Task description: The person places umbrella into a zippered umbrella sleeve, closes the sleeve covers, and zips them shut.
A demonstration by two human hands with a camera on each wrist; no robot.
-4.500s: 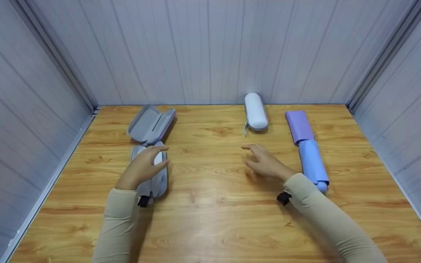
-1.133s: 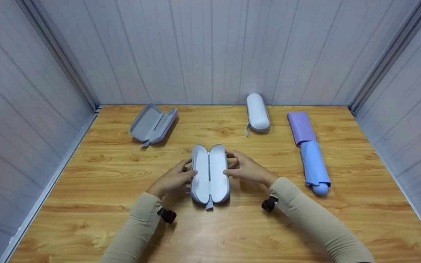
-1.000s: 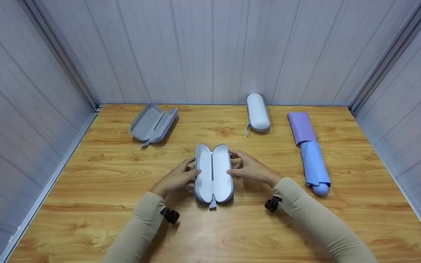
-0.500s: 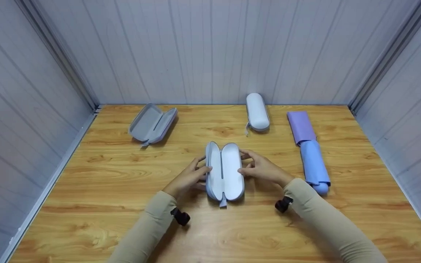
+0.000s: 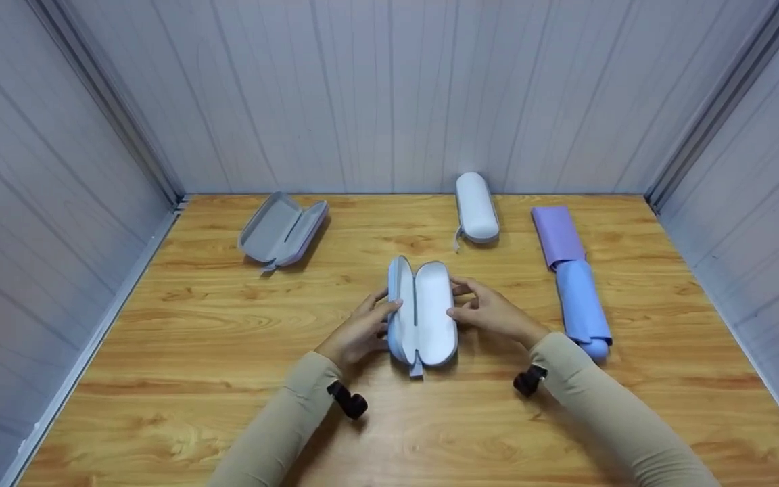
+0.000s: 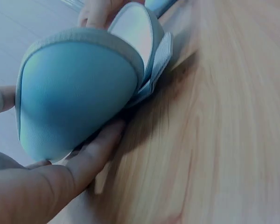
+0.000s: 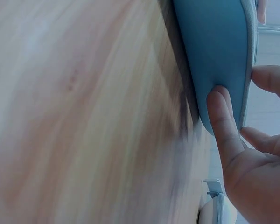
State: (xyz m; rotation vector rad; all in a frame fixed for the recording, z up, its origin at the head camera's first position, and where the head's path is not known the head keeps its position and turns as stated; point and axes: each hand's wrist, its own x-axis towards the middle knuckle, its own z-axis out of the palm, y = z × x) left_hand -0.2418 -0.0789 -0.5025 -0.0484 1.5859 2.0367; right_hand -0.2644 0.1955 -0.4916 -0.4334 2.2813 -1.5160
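Note:
An unfolded light-blue glasses case (image 5: pixel 435 314) with a white lining stands in the middle of the table, its ribbed pull tab toward me. My left hand (image 5: pixel 357 333) grips the left half, thumb over the rim and fingers along the outer side. That half is tipped up toward the other. On the opposite side my right hand (image 5: pixel 496 316) holds the right half, thumb at the rim. The left wrist view shows the rounded end of the case (image 6: pixel 74 93) between thumb and fingers. In the right wrist view, fingertips press the blue outer shell (image 7: pixel 217 42).
An unfolded purple glasses case (image 5: pixel 281 233) with grey lining lies at back left. A closed white case (image 5: pixel 477 210) stands near the back wall. At right, a purple flat-looking bundle (image 5: pixel 557 233) and a blue wrapped bundle (image 5: pixel 582 297) lie end to end. Walls enclose three sides.
Both hands brought the blue case from beside the purple one to the middle, then slid it further right and slightly away. Its left half has tilted up; the other things stayed put.

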